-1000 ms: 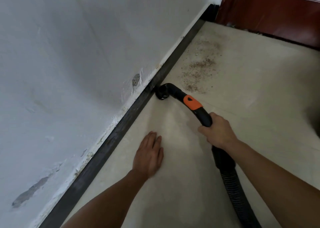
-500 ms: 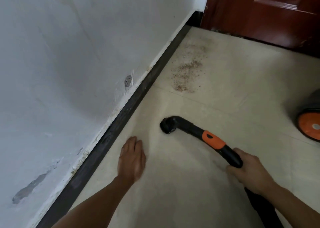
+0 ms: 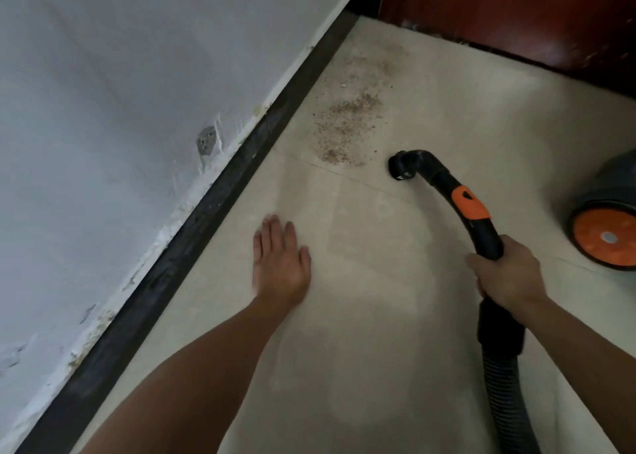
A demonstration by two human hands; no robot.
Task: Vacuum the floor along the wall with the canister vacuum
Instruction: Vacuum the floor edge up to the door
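The right grip [image 3: 509, 276] wraps the hose handle [image 3: 481, 235], aiming the nozzle [image 3: 400, 169] at crumbs [image 3: 344, 126] at ten o'clock; the left grip [image 3: 280, 264] rests flat for balance.

Red-brown door [image 3: 516, 23] top rt, black baseboard [image 3: 210, 209] left

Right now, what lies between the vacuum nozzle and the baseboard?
In the head view, a patch of brown debris lies between the nozzle and the baseboard.
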